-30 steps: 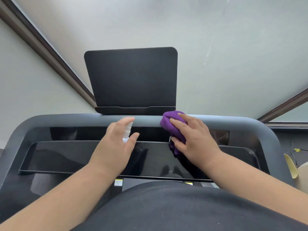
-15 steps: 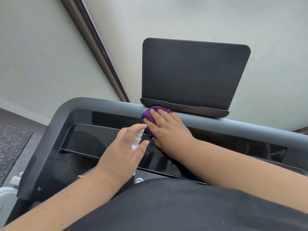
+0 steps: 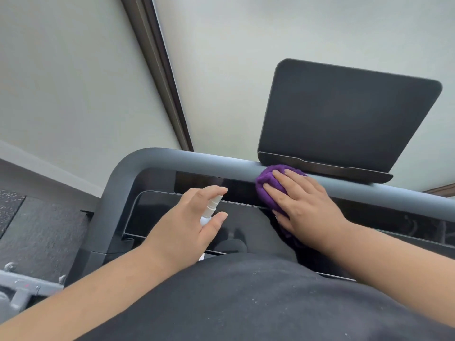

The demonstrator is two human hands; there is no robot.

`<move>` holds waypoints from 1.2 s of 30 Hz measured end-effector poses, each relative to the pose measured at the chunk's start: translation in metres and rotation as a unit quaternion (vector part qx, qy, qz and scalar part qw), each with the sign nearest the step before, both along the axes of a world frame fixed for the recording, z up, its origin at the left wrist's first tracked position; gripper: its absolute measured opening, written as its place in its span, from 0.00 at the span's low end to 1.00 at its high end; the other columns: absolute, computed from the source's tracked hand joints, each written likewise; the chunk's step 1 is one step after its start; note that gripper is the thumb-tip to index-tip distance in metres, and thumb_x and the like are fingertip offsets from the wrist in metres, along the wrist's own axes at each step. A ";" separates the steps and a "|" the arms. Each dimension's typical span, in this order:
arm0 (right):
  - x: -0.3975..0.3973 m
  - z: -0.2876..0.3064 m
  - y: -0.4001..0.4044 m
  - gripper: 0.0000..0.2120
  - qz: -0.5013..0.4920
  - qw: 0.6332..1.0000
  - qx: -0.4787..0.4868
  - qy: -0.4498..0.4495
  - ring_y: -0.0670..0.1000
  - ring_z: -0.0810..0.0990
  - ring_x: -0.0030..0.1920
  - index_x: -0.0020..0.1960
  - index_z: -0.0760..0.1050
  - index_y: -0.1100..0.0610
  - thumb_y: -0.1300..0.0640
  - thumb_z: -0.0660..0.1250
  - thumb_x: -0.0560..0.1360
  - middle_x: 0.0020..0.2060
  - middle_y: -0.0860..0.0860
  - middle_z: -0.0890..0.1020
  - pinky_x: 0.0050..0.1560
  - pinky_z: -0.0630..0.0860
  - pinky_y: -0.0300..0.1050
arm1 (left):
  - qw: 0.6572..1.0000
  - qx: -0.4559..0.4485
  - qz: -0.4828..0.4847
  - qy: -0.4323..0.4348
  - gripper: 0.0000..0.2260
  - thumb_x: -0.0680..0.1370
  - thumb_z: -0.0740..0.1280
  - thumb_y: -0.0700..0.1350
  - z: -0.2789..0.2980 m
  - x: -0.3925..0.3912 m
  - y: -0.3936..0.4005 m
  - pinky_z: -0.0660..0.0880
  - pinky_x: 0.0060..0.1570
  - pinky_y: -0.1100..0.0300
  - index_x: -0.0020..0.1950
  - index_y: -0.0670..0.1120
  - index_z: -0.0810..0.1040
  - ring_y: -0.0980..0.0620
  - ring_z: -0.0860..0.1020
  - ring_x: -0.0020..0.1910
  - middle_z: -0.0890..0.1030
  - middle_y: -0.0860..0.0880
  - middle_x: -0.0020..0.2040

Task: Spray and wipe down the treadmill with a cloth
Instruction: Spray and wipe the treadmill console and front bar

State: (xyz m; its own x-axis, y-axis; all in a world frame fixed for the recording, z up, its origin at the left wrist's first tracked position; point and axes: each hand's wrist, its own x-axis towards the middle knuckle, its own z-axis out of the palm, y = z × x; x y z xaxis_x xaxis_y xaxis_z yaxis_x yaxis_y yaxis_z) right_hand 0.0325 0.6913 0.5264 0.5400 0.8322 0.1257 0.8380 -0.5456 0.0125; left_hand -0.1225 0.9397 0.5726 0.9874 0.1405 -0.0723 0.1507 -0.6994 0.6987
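Landmark: treadmill's grey front rail (image 3: pixel 197 157).

Nearest: black shirt (image 3: pixel 246 303) fills the bottom. Left hand (image 3: pixel 187 225) is wrapped around a small white spray bottle (image 3: pixel 209 210), grasped between thumb and curled fingers, index finger over the top. Bottle's long axis runs from the palm up toward the rail, nozzle end pointing at the rail, tilted slightly right. It sits short of the rail, over the glossy black console panel (image 3: pixel 152 212).

Right hand (image 3: pixel 302 205) is laid flat, fingers straight, pressing the bunched purple cloth (image 3: pixel 268 185) onto the rail's near face. Cloth drapes from rail top down to the panel edge, directly below the left end of the dark tablet holder (image 3: pixel 344 119), which stands beyond the rail.

Vs 0.5 s ago: cloth and hand are in the same spot under the holder's left end; bottle grip is unchanged; view has swung left, showing more floor and grey metal frame (image 3: pixel 22 289) left of the rail.
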 end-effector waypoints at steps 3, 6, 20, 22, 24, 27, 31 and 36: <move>-0.012 0.001 0.061 0.28 0.035 0.999 0.010 0.000 0.61 0.71 0.71 0.72 0.73 0.53 0.48 0.70 0.74 0.71 0.57 0.73 0.69 0.68 0.60 | 1.000 0.001 0.005 -0.012 0.18 0.79 0.61 0.58 0.000 -0.009 0.023 0.68 0.49 0.74 0.68 0.67 0.61 0.61 0.73 0.53 0.71 0.61 0.57; -0.028 0.003 0.135 0.28 0.081 0.997 -0.002 -0.016 0.61 0.70 0.72 0.73 0.72 0.51 0.46 0.68 0.75 0.72 0.56 0.72 0.69 0.69 0.60 | 1.000 -0.005 0.001 -0.017 0.19 0.77 0.61 0.59 -0.002 -0.014 0.036 0.68 0.53 0.71 0.68 0.66 0.62 0.62 0.73 0.55 0.73 0.58 0.58; -0.025 0.003 0.094 0.29 -0.009 0.998 -0.059 0.027 0.64 0.68 0.72 0.73 0.71 0.51 0.46 0.68 0.74 0.73 0.59 0.70 0.71 0.66 0.62 | 0.998 -0.035 -0.011 -0.053 0.19 0.77 0.59 0.59 -0.009 -0.015 0.049 0.69 0.49 0.73 0.68 0.62 0.63 0.56 0.75 0.49 0.74 0.56 0.56; -0.033 0.009 0.120 0.29 0.000 0.997 -0.074 0.020 0.65 0.67 0.73 0.74 0.70 0.51 0.45 0.66 0.75 0.74 0.60 0.69 0.71 0.65 0.64 | 0.997 -0.037 -0.005 -0.066 0.19 0.78 0.61 0.57 -0.008 -0.015 0.049 0.66 0.50 0.76 0.68 0.61 0.65 0.57 0.74 0.49 0.74 0.55 0.56; -0.040 0.012 0.154 0.31 0.025 0.994 -0.101 0.025 0.65 0.60 0.76 0.78 0.61 0.49 0.43 0.59 0.78 0.77 0.60 0.61 0.73 0.59 0.64 | 0.996 -0.044 -0.002 -0.077 0.19 0.78 0.66 0.54 -0.006 -0.012 0.046 0.65 0.52 0.77 0.68 0.60 0.66 0.57 0.75 0.50 0.74 0.54 0.56; -0.040 0.009 0.187 0.36 0.059 0.984 -0.158 0.064 0.63 0.42 0.79 0.80 0.41 0.45 0.39 0.55 0.79 0.80 0.56 0.41 0.76 0.45 0.62 | 0.994 -0.052 -0.021 -0.090 0.21 0.77 0.69 0.47 -0.003 -0.003 0.034 0.64 0.54 0.79 0.67 0.59 0.66 0.59 0.75 0.53 0.74 0.55 0.57; -0.032 0.011 0.147 0.36 0.023 0.986 -0.143 0.077 0.59 0.44 0.80 0.80 0.42 0.42 0.39 0.56 0.79 0.81 0.52 0.44 0.77 0.44 0.57 | 0.992 -0.046 -0.055 -0.101 0.20 0.79 0.68 0.49 -0.001 0.010 0.021 0.67 0.55 0.75 0.68 0.59 0.65 0.58 0.74 0.54 0.75 0.53 0.58; -0.024 0.010 0.040 0.34 -0.110 0.992 -0.054 0.017 0.63 0.70 0.71 0.74 0.70 0.50 0.47 0.74 0.70 0.72 0.58 0.71 0.71 0.66 0.60 | 0.985 -0.047 -0.122 -0.113 0.20 0.79 0.63 0.51 -0.002 0.016 0.002 0.75 0.52 0.58 0.70 0.57 0.64 0.54 0.75 0.54 0.75 0.51 0.58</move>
